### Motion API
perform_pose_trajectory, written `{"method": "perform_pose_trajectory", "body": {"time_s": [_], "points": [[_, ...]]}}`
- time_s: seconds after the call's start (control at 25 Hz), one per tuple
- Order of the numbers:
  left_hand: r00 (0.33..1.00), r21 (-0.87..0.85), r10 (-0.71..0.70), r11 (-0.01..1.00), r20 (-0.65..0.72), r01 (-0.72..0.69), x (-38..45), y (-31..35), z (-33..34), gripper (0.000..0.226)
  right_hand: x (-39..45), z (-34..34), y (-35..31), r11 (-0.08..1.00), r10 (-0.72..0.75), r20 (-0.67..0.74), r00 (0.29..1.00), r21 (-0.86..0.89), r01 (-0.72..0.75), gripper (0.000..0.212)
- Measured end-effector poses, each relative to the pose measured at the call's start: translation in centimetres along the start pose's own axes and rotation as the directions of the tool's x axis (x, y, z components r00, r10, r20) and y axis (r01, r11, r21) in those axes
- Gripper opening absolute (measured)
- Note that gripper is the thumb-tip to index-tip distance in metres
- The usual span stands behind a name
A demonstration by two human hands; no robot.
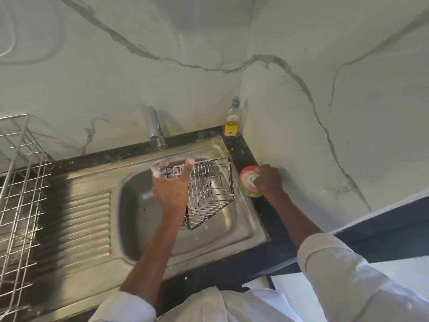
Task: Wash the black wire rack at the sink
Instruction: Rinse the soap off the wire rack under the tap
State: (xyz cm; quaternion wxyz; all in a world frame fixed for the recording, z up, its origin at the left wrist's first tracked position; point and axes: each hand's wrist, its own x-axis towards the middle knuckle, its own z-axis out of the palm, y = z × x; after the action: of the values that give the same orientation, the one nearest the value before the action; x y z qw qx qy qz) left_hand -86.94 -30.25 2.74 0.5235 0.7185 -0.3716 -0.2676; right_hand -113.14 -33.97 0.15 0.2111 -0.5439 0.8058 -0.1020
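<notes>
The black wire rack (210,192) stands tilted in the steel sink (144,212), its wires coated in white foam. My left hand (170,187) grips the rack's left upper edge, soapy fingers curled round the frame. My right hand (267,180) is over a round red and green soap tub (247,182) on the dark counter right of the sink. It pinches a greenish scrub pad and presses it into the tub.
A chrome tap (155,126) rises behind the basin. A dish-soap bottle (232,123) stands in the back corner against the marble wall. A steel wire drying rack (18,194) sits at the left beside the ribbed drainboard (88,226).
</notes>
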Motion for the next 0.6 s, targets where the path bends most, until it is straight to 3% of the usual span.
{"method": "perform_pose_trajectory", "body": {"time_s": [0.12,0.24,0.32,0.4,0.48,0.6], "points": [[0.999,0.012,0.022,1.000,0.034,-0.022,0.6,0.2,-0.1,0.090,0.2,0.1,-0.9,0.997,-0.077,-0.079,0.994,0.021,0.079,0.040],[0.986,0.059,0.042,0.997,0.159,-0.052,1.6,0.5,-0.7,0.096,0.0,0.5,-3.2,0.913,-0.160,-0.178,0.971,0.347,0.214,0.044],[0.965,0.104,0.043,0.992,0.257,-0.071,3.0,0.3,-1.2,0.101,-0.4,0.9,-6.1,0.835,-0.387,-0.047,0.921,0.405,0.372,0.059],[0.934,0.154,0.031,0.984,0.356,-0.092,4.4,0.0,-1.7,0.094,-0.8,1.8,-9.3,0.765,-0.611,0.134,0.780,0.353,0.539,0.075],[0.886,0.196,0.058,0.967,0.459,-0.164,6.2,-0.1,-2.0,0.094,-0.4,3.6,-11.9,0.719,-0.690,0.214,0.691,0.311,0.622,0.080],[0.808,0.238,0.064,0.939,0.586,-0.247,8.8,-0.7,-1.6,0.107,0.4,6.4,-14.3,0.736,-0.676,0.240,0.697,0.245,0.631,0.060]]}}
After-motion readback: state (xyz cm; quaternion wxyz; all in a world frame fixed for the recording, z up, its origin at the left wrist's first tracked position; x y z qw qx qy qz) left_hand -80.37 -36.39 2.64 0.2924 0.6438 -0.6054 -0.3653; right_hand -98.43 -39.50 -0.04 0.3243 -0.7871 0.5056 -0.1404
